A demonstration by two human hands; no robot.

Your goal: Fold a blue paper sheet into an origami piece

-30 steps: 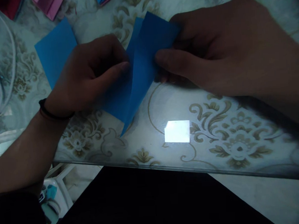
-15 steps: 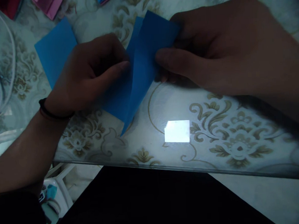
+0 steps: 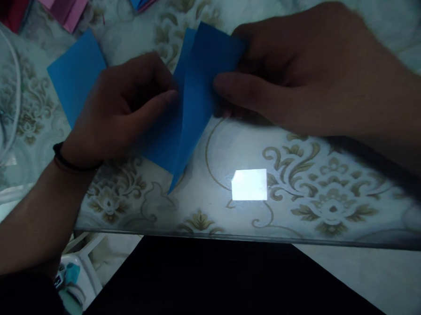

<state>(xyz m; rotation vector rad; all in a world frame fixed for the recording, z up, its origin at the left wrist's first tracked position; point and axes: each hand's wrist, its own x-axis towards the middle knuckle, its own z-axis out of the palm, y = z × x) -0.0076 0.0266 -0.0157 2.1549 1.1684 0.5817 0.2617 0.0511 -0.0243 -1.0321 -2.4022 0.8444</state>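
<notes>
Between your hands lay the folded blue paper (image 3: 198,85), long axis running far to near, near tip slanting left; neither hand was nearer, both touching it. Your right hand (image 3: 298,73) pinched the right flap, thumb on top. Your left hand (image 3: 119,106) curled over the left part; whether gripping or pressing, I couldn't tell.

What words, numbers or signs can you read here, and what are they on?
None that I can read.
Folded blue paper and other blue paper: no writing shows.
Table: flower patterns, no letters I can see.
Small thing with a pale mark, lower left: too small and blurred to read.
</notes>
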